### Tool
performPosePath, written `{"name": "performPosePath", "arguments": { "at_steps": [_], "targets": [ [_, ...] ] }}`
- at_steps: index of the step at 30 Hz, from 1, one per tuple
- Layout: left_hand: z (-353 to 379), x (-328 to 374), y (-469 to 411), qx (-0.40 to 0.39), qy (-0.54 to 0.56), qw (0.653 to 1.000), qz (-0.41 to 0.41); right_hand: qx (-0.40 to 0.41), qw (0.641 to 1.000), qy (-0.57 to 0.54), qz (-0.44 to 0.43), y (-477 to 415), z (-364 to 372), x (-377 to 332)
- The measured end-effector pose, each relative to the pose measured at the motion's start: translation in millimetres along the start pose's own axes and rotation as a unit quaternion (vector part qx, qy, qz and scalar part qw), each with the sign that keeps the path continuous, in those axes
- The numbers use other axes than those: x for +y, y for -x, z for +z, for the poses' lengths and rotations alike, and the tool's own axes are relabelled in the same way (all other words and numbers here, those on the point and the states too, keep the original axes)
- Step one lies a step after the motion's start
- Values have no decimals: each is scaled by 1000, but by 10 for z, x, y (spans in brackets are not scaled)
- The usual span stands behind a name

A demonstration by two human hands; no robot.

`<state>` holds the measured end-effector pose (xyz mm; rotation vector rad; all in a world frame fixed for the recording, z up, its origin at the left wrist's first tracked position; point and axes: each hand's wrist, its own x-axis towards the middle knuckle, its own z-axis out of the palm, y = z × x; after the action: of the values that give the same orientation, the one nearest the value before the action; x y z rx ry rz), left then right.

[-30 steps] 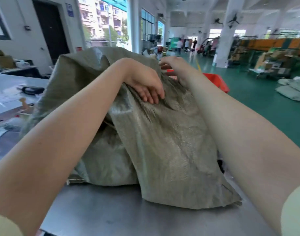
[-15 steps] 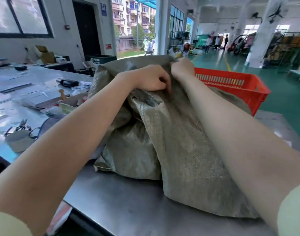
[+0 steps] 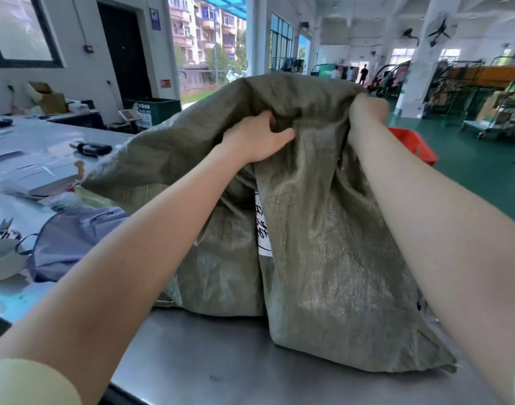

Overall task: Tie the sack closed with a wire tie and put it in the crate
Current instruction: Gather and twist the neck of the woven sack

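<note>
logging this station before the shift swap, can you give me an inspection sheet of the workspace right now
surface: metal table, bare at the near edge.
job's things: green woven sack standing on the table, top not tied; red crate behind it, mostly hidden; no wire tie seen.
clutter: blue bag, scissors, papers, black tool to the left.
grippers: left hand and right hand both gripping the sack's top.
cables: nothing seen.
surroundings: green floor, people far off.
</note>
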<state>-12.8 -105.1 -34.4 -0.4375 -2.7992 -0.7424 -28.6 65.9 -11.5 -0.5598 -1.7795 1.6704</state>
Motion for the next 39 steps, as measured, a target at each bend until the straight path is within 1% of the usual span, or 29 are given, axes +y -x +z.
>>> {"name": "performPosePath", "arguments": {
  "at_steps": [2, 3, 4, 6, 8, 10, 11, 12, 14, 16, 18, 19, 21, 22, 23, 24, 26, 27, 28, 29, 30, 31, 33, 34, 35, 36, 37, 38, 39],
  "targets": [
    [59, 79, -87, 23, 90, 996, 0, -25, 997, 60, -46, -13, -29, 24],
    [77, 131, -147, 37, 105, 994, 0, -35, 993, 90, -69, -9, -46, 15],
    [94, 169, -194, 49, 98, 994, -2, -42, 989, 112, -89, -2, -54, 17],
    [116, 246, -268, 75, 57, 995, 14, -68, 984, 107, -125, 0, -54, 5],
    [111, 346, -320, 95, 17, 993, 61, -75, 977, 92, -175, 1, -51, -46],
    [96, 435, -381, 105, -14, 988, 112, -89, 959, 143, -226, 14, -43, -98],
    [82, 477, -424, 104, -17, 986, 130, -111, 953, 148, -239, -9, -26, -109],
    [64, 516, -460, 97, -8, 985, 141, -137, 956, 127, -224, -15, -23, -119],
    [37, 551, -553, 71, 37, 987, 141, -214, 964, 60, -144, -26, -60, -113],
    [11, 534, -660, 60, 108, 981, 147, -319, 946, 11, -61, -58, -100, -44],
    [-15, 523, -724, 60, 153, 973, 160, -371, 928, -25, -21, -87, -86, 33],
    [-22, 525, -735, 59, 146, 973, 167, -376, 926, -26, -16, -85, -60, 51],
    [-60, 533, -777, 55, 123, 974, 182, -358, 933, -37, 1, -102, 35, 50],
    [-84, 534, -788, 53, 138, 970, 191, -353, 934, -52, 10, -93, 69, 35],
    [-108, 525, -812, 48, 180, 962, 199, -350, 934, -71, 21, -97, 89, 15],
    [-133, 507, -852, 36, 250, 945, 208, -351, 931, -97, 29, -100, 86, -6],
    [-173, 459, -949, 6, 406, 893, 197, -342, 923, -172, 43, -115, 42, -31],
    [-194, 439, -995, 8, 456, 871, 182, -326, 917, -225, 46, -120, 14, -40],
    [-219, 423, -1024, 16, 481, 861, 164, -303, 909, -281, 49, -129, -4, -37],
    [-236, 405, -1053, 20, 486, 860, 153, -277, 900, -333, 54, -138, -14, -29],
    [-250, 391, -1060, 24, 465, 872, 149, -251, 892, -371, 59, -142, -21, -20],
    [-254, 379, -1065, 27, 422, 893, 151, -227, 888, -395, 63, -158, -24, -6],
    [-265, 359, -1064, 15, 306, 941, 148, -192, 883, -423, 61, -205, -38, 11],
    [-282, 349, -1052, -7, 240, 962, 127, -175, 887, -425, 57, -225, -45, 19],
    [-288, 342, -1018, -52, 164, 980, 97, -159, 890, -423, 57, -227, -60, 27],
    [-301, 334, -977, -107, 71, 990, 60, -147, 895, -416, 57, -226, -60, 27],
    [-297, 324, -942, -154, -46, 987, 21, -139, 901, -408, 56, -227, -57, 35],
    [-273, 329, -896, -167, -174, 970, -8, -135, 905, -401, 52, -219, -49, 42],
    [-237, 332, -855, -138, -281, 949, -22, -134, 905, -402, 49, -206, -35, 46]
  ]
}}
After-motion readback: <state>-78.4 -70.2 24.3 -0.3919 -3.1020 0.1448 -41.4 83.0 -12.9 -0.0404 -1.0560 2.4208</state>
